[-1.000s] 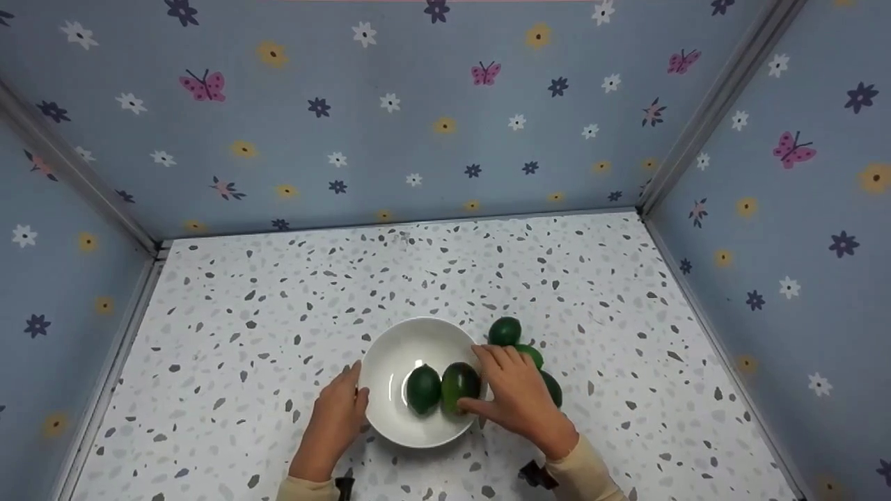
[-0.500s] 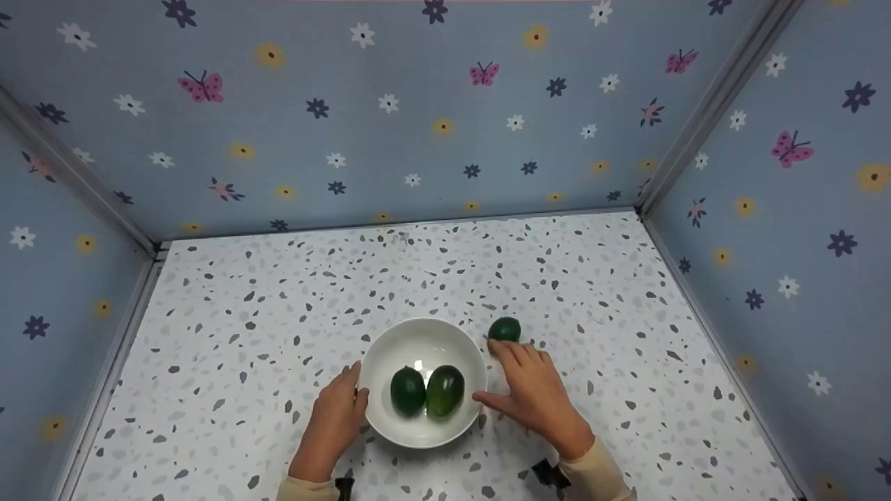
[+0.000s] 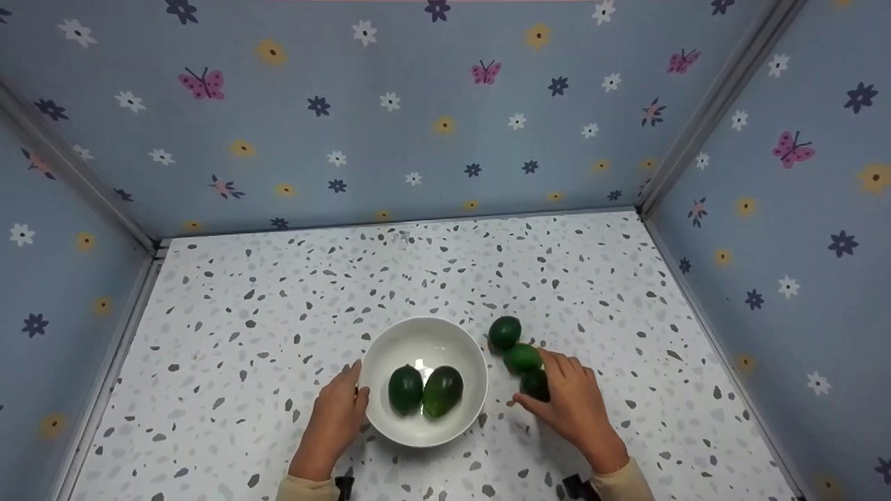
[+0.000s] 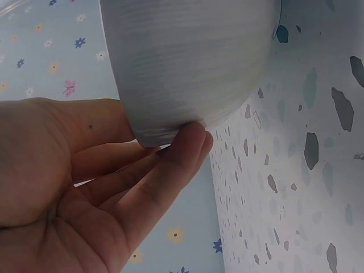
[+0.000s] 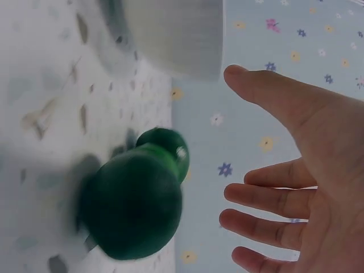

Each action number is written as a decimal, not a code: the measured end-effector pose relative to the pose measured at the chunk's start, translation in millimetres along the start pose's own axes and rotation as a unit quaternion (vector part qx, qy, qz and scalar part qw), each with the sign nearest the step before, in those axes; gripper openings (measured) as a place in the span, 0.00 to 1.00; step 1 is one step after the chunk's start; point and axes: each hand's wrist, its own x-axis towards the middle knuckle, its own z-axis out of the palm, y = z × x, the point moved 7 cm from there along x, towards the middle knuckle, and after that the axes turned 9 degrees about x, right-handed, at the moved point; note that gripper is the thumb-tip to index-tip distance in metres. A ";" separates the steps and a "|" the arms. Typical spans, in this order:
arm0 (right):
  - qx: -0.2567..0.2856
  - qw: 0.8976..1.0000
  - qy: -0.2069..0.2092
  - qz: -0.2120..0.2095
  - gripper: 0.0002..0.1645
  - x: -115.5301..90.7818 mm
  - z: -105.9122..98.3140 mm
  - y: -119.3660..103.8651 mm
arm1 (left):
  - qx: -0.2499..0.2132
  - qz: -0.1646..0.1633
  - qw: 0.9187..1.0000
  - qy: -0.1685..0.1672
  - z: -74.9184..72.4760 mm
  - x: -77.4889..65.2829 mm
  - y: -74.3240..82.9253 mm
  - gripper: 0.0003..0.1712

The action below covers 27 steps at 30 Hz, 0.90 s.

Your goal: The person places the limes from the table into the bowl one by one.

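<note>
A white bowl [image 3: 424, 341] holds two green oval fruits: a dark green one [image 3: 405, 390] and one with lighter green patches [image 3: 443, 392]. My left hand [image 3: 336, 417] holds the bowl's left side, its fingertips against the outer wall in the left wrist view. To the right of the bowl, a dark green fruit [image 3: 505, 332], a brighter green fruit [image 3: 523, 358] and another dark green fruit [image 3: 534, 385] lie in a slanting row. Around the nearest of these, my right hand [image 3: 574, 403] spreads thumb and fingers. In the right wrist view they stand apart from the fruit.
Everything stands on a white speckled tabletop [image 3: 278, 292]. Blue patterned panels enclose it, with a back panel [image 3: 390, 139], a left panel [image 3: 42, 278] and a right panel [image 3: 786, 243].
My right hand has let go of the lighter-patched fruit inside the bowl and moved right to the nearest loose fruit. Both fruits in the bowl have shifted left. My left hand stays put.
</note>
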 end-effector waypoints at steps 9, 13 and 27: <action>-0.033 0.996 -0.042 0.078 0.53 -27.4 9.3 33.2 | 0.003 -0.008 1.000 -0.005 0.5 -0.2 0.3 0.28; -0.031 0.991 -0.061 0.113 0.54 -37.5 16.6 42.7 | 0.005 -0.012 1.000 -0.004 -0.1 -0.7 -0.6 0.28; 0.002 0.987 -0.055 0.150 0.45 -45.7 29.2 49.9 | 0.008 -0.023 0.999 -0.020 1.8 0.0 -1.2 0.29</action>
